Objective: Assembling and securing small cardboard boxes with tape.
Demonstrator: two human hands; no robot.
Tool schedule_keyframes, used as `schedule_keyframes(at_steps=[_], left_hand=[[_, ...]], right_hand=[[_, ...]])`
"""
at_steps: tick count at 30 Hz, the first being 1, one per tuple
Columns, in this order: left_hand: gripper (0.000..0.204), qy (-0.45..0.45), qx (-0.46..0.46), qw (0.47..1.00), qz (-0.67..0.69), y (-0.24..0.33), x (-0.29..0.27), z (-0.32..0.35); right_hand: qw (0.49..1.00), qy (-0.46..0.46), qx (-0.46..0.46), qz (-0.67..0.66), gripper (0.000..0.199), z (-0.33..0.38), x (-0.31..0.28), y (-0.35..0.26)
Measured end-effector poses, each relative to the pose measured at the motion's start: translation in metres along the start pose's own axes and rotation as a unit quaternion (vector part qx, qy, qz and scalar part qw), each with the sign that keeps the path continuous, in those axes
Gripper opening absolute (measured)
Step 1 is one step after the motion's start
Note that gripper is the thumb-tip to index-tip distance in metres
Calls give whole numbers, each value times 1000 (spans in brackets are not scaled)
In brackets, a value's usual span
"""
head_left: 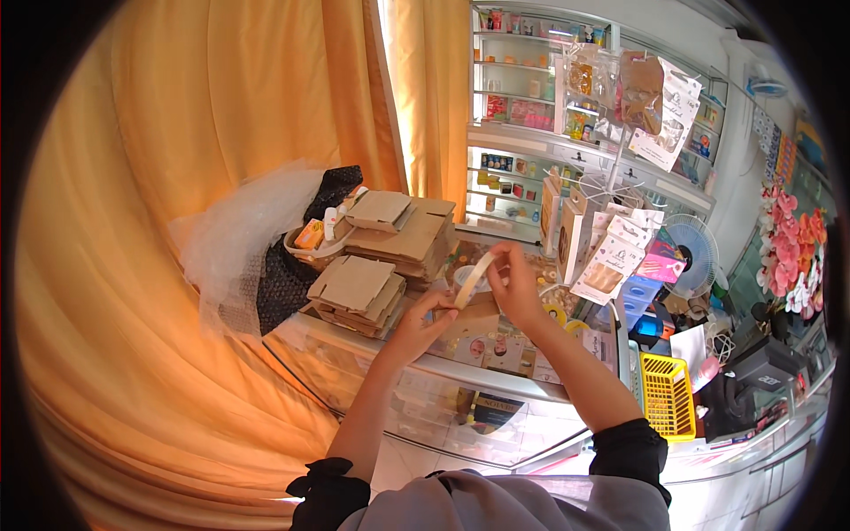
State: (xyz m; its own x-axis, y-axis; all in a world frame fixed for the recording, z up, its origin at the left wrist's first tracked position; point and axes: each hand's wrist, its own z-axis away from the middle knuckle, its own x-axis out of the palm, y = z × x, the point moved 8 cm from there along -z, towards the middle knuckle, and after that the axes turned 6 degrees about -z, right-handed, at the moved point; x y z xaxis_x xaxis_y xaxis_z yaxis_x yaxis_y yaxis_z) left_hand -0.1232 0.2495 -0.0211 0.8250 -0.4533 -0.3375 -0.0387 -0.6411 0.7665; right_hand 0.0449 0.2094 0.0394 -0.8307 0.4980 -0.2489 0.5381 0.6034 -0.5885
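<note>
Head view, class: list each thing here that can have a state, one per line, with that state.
Tape roll: held edge-on between both hands.
Left hand: pinching the roll's lower edge.
Right hand: gripping its top.
Flat cardboard boxes: folded, stacked.
Curtain: drawn.
Yellow basket: upright.

Showing two hands (423,320) (513,285) holding one tape strip (474,279), three stacks of flat boxes (357,292) (403,237) (379,210), one yellow basket (668,398), one fan (695,250).
</note>
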Motion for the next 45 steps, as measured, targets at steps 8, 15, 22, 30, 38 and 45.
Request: schedule_keyframes(at_steps=[8,15,22,30,38,45], left_hand=[[10,-5,-1,1000,-7,8,2,1],[9,12,-26,999,18,2,1,0],[11,85,-143,984,59,-28,7,0],[22,90,-97,987,90,-37,5,-1],[24,81,-75,991,81,-26,11,-6],[19,68,-64,994,60,-19,12,-7]], right_hand=[[983,-105,44,-144,50,5,26,14],[968,-109,64,-216,45,3,29,16],[995,-89,-10,-51,42,3,20,-9],[971,-170,104,-133,49,11,44,-21],[952,-140,100,-252,43,11,48,28],[976,-71,100,-179,40,11,39,18]])
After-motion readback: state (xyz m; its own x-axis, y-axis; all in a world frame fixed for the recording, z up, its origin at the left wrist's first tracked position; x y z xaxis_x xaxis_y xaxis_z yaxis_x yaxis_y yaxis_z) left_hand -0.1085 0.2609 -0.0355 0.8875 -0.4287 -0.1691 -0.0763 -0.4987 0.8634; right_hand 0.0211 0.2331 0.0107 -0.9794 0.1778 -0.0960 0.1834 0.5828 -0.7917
